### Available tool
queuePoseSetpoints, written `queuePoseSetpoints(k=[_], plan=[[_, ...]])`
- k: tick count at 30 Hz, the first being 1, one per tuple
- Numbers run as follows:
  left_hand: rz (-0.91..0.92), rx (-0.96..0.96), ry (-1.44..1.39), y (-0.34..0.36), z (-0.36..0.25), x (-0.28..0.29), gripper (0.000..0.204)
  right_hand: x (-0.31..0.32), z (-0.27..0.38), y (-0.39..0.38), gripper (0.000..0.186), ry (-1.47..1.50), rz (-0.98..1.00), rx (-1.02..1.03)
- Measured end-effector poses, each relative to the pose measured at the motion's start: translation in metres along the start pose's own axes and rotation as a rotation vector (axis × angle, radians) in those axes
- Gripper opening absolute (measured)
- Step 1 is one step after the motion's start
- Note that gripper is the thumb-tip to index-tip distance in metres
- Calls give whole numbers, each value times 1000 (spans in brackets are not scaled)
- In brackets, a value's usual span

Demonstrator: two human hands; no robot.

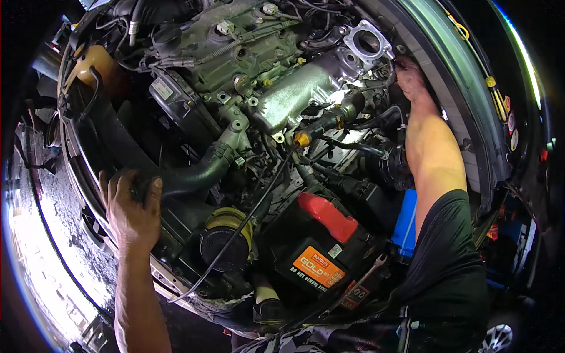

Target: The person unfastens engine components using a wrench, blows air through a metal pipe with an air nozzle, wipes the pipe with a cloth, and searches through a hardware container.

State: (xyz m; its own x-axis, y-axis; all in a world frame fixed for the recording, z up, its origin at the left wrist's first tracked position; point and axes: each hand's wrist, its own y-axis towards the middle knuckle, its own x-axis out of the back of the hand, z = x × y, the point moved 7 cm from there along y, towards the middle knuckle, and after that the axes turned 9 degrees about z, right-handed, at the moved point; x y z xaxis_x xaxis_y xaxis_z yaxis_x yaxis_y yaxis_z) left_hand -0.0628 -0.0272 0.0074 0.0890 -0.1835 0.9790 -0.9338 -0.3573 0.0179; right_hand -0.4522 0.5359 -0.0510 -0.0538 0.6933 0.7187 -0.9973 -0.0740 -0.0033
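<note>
My left hand (130, 209) leans on the front edge of a car's engine bay, fingers apart, beside a thick black radiator hose (203, 170). My right arm, in a dark sleeve, reaches far along the right side of the bay. My right hand (410, 79) is down by the firewall, right next to the round metal flange (367, 42) of the silver intake manifold (306, 88). Its fingertips are hidden among wires and shadow, so what they touch does not show.
A black battery (321, 235) with a red terminal cover (328, 216) sits nearest me. A wrench (368, 276) lies beside it. A thin dark rod (235, 229) slants across the bay. An orange-brown reservoir (97, 65) stands far left; a blue container (405, 223) is by my right arm.
</note>
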Motion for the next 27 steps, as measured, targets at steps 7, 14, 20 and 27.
queuePoseSetpoints(k=[7, 14, 20, 27], plan=[[-15, -16, -4, 1, 1, 0, 42, -14, 29, -9, 25, 315, 294, 111], [-19, 12, 40, 1, -1, -1, 44, -18, 40, -1, 34, 256, 348, 183], [-1, -1, 36, 2, 1, -3, 42, -6, 75, -11, 40, -388, 112, 322], [-20, -69, 27, 2, 0, -4, 41, -13, 70, 0, 41, -585, 289, 94]])
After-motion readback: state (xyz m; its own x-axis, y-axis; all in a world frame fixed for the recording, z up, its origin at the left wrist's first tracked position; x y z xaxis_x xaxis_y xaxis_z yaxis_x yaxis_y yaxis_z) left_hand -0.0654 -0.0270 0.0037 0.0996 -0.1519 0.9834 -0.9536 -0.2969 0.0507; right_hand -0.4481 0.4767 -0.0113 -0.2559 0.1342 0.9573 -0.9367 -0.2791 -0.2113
